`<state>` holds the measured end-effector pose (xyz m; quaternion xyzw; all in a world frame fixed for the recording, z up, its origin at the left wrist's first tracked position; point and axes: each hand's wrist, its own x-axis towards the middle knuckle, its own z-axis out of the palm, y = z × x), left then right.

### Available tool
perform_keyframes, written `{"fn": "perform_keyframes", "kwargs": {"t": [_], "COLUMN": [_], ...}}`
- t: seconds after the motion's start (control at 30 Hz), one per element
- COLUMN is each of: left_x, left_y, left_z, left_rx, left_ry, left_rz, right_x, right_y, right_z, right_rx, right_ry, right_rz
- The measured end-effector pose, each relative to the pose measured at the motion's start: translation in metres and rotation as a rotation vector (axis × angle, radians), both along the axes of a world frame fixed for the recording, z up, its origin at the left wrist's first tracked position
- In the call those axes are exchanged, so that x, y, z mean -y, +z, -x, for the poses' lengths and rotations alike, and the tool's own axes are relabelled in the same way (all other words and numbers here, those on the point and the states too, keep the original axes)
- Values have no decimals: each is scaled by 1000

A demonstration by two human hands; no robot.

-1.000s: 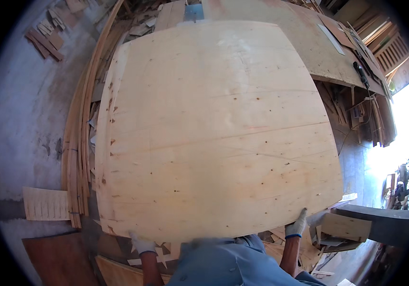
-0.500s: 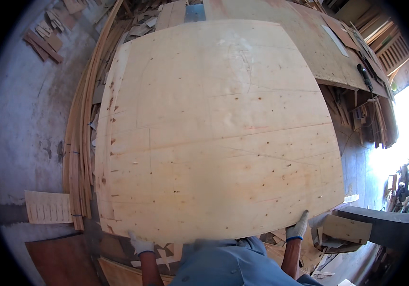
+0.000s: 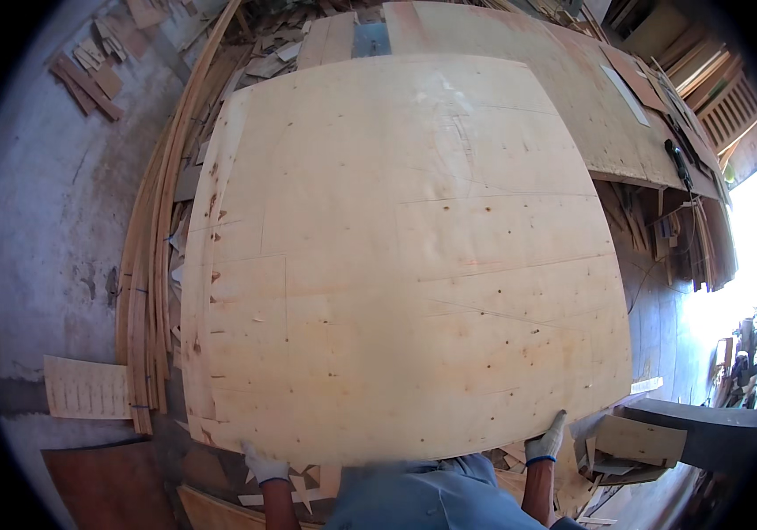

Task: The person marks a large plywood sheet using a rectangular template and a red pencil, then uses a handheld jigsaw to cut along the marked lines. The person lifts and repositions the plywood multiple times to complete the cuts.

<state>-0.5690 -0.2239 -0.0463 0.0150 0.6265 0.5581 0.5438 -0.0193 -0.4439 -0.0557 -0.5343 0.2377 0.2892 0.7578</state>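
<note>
A large pale plywood sheet (image 3: 378,265), marked with pencil lines and small dark spots, spreads out in front of me. Its near edge lies close against my blue-grey shirt (image 3: 423,499). At the near left corner, my left hand (image 3: 265,465) in a white glove grips that edge. My right hand (image 3: 546,443), also gloved, holds the near edge towards the right, its thumb lying on top. The fingers of both hands are hidden beneath the sheet. Toward the far end, the sheet lies in front of a wide wooden worktop (image 3: 537,88).
Long wood strips (image 3: 144,300) stand along the left side by a grey wall (image 3: 43,238). A dark power tool (image 3: 677,163) rests at the worktop's right edge. Beside my right hand are a box of offcuts (image 3: 639,442) and a dark curved beam (image 3: 696,415). Scraps litter the floor.
The sheet and both gloved hands sit slightly lower in view, nearer to me. The surroundings have shifted down a little too. Both hands keep their hold on the near edge.
</note>
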Motion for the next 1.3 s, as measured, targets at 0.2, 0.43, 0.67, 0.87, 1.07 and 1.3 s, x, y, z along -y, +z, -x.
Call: {"fn": "perform_keyframes", "kwargs": {"t": [0.2,0.43,0.67,0.87,1.07,1.3], "left_x": [1,-10,-33,-31,-46,-53], "left_y": [-8,-19,-3,-21,0,-13], "left_z": [6,26,14,29,5,10], "left_rx": [-149,-142,-152,-140,-131,-96], "left_ry": [-85,-73,-46,-71,6,-30], "left_rz": [14,-43,51,41,142,52], "right_x": [-6,-21,-23,-43,-34,-49], "right_y": [10,24,19,31,22,25], "right_z": [6,9,1,-1,-11,-11], "right_rx": [-22,-47,-1,-40,-48,-44], "right_ry": [6,-4,15,-43,-32,-23], "right_rz": [67,11,32,46,2,8]}}
